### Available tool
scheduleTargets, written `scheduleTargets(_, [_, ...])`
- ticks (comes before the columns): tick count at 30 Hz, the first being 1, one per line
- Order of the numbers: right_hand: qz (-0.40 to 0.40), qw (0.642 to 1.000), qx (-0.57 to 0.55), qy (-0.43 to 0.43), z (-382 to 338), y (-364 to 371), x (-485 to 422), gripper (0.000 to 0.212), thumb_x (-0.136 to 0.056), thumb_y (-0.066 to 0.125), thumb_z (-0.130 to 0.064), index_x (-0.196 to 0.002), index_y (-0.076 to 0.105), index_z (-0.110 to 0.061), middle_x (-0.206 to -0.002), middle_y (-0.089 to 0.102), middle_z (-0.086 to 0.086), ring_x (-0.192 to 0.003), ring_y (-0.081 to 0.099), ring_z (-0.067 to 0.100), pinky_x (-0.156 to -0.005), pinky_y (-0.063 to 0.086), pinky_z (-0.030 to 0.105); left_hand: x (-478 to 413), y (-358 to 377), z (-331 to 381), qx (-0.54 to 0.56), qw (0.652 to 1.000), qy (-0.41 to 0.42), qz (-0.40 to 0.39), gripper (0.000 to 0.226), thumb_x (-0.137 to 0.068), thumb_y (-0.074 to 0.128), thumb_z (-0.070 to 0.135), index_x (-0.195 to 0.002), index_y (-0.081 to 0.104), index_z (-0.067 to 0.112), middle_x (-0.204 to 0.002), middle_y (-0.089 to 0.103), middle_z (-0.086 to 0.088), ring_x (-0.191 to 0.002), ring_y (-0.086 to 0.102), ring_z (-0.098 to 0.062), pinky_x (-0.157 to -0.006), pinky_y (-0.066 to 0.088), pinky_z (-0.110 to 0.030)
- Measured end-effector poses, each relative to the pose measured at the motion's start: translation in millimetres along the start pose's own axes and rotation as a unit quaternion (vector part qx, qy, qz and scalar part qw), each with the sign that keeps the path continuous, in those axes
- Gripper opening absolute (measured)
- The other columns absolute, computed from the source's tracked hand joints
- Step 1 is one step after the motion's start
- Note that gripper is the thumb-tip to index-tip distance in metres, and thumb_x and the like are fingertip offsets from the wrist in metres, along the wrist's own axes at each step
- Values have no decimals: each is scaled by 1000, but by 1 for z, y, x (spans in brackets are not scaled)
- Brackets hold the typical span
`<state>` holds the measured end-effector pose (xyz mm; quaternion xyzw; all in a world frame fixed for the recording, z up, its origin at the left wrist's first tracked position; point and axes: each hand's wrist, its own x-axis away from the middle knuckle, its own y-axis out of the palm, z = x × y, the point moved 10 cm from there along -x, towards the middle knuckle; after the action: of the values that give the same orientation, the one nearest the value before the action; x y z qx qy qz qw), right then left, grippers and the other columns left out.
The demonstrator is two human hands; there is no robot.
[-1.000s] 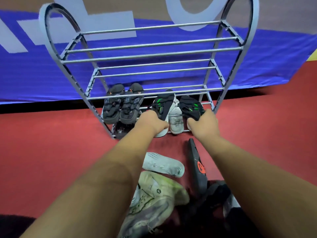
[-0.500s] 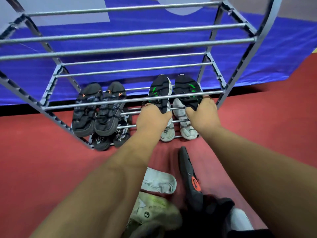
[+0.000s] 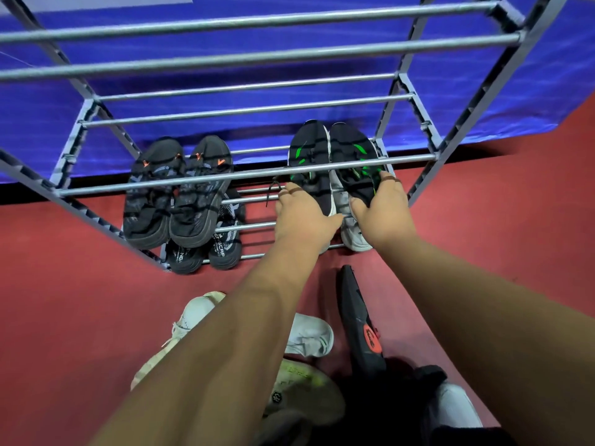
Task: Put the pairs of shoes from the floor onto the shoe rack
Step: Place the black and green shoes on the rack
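Fingers [image 3: 291, 191] of my left grip [image 3: 306, 220] curl round the heel of one black and green shoe [image 3: 307, 152]; my right grip [image 3: 383, 210] holds its twin [image 3: 352, 152]. Both lie at the right end of the shoe rack [image 3: 460, 130], over the grey shoes [image 3: 355, 238]. If I let go early, a heel could slip between the bars. One bar [image 3: 96, 188] sits close over my fingers. Other shoes [image 3: 309, 336] wait on the floor [image 3: 80, 300].

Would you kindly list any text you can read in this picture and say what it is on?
"NG": partial, heel of the left black knit shoe, lowest tier of the shoe rack.
"SCAP": partial, heel of the right black knit shoe.
Orange logo on the black floor shoe: too blurred to read.
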<state>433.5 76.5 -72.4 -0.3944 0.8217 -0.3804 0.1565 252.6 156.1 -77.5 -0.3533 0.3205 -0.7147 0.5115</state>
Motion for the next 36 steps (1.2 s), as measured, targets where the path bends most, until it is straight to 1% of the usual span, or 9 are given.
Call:
scheduleTargets(2, [17,1000,10,-9,-2,0,2,76,-93,70,-32,-154,36,-3,-149,44,16,-141,39,34,-118,36,47,2,0,-5,12,1000,-1,1,109,-71,85,56,-148,35,-4,-143,47,-19,-135,44,-34,-112,39,-37])
scheduleTargets(7, [65,996,49,-27,-3,-4,6,65,-95,65,-26,-147,41,3,-142,47,20,-133,43,38,-115,36,46,10,-5,-2,-17,999,26,43,103,-83,75,61,-146,37,-10,-141,49,-22,-129,46,-34,-112,37,-38])
scheduleTargets(14, [26,999,13,-26,6,-3,-1,71,-95,68,-29,-151,38,3,-146,46,20,-138,41,38,-116,36,46,6,2,-2,-1,999,41,28,109,-76,78,66,-147,39,-7,-141,50,-19,-131,48,-31,-111,39,-36])
scheduleTargets(19, [-1,999,-31,8,15,0,-11,75,-86,70,-41,-148,46,-7,-143,55,12,-133,52,29,-110,47,44,-2,9,-6,0,998,55,10,111,-70,79,73,-143,44,-3,-140,50,-17,-131,50,-30,-110,44,-39])
scheduleTargets(24, [2,1000,1,3,14,2,-9,86,-86,77,-43,-153,40,-5,-150,49,14,-140,47,31,-116,40,42,-2,7,-12,16,997,70,-32,118,-66,92,50,-156,31,1,-146,49,-17,-134,51,-32,-110,42,-37])
scheduleTargets(26, [16,1000,-4,-5,15,0,-3,83,-85,78,-42,-151,42,-5,-148,49,13,-139,48,30,-115,40,40,-1,4,-17,36,995,81,-43,103,-65,90,44,-150,43,9,-138,61,-11,-126,59,-29,-105,49,-37])
scheduleTargets(30, [75,992,-98,2,24,-13,32,68,-81,78,-45,-136,56,-11,-131,58,8,-127,54,21,-108,45,33,18,-16,-40,152,985,86,5,50,-81,81,20,-128,67,21,-118,75,5,-109,70,-12,-97,55,-34])
scheduleTargets(32, [95,990,-103,11,36,-13,56,60,-81,73,-36,-132,56,-9,-129,57,11,-124,52,25,-109,44,39,28,-12,-53,202,976,85,-16,51,-87,72,10,-136,66,22,-128,73,8,-119,66,-4,-105,52,-33])
scheduleTargets(36, [50,994,-38,85,69,6,92,49,-89,64,-14,-134,51,-2,-132,54,16,-122,53,35,-108,43,42,46,13,-58,159,971,115,-139,65,-89,62,23,-151,48,37,-149,58,12,-132,58,-8,-116,44,-37])
